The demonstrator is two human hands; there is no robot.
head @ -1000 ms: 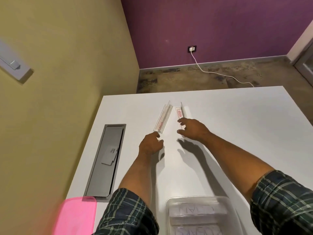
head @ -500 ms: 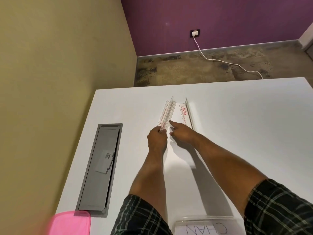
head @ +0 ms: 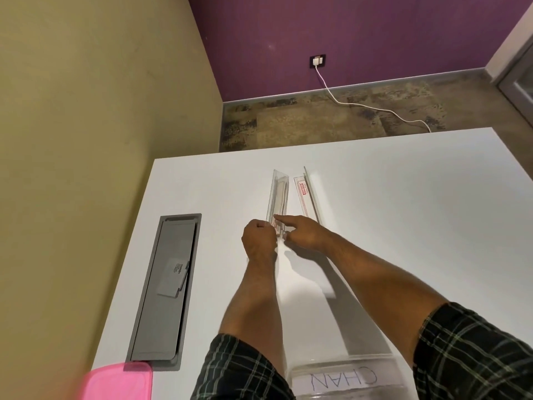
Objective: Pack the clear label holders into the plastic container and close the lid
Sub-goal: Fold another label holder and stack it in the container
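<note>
I see two clear holders lying side by side on the white worktop [head: 403, 226], well beyond the container [head: 343, 379] at the near edge. My left hand [head: 258, 239] is curled around the near end of the left holder [head: 278, 197], its fingers closed on it. My right hand [head: 302, 233] sits just beside it, index finger stretched out and touching that same holder's near end; its other fingers are folded under, and I cannot tell whether they grip anything. The right holder [head: 307, 199], with a red label, lies flat just past my right hand. A pink lid [head: 118, 382] rests at the near left corner, next to a grey hatch [head: 164, 290].
</note>
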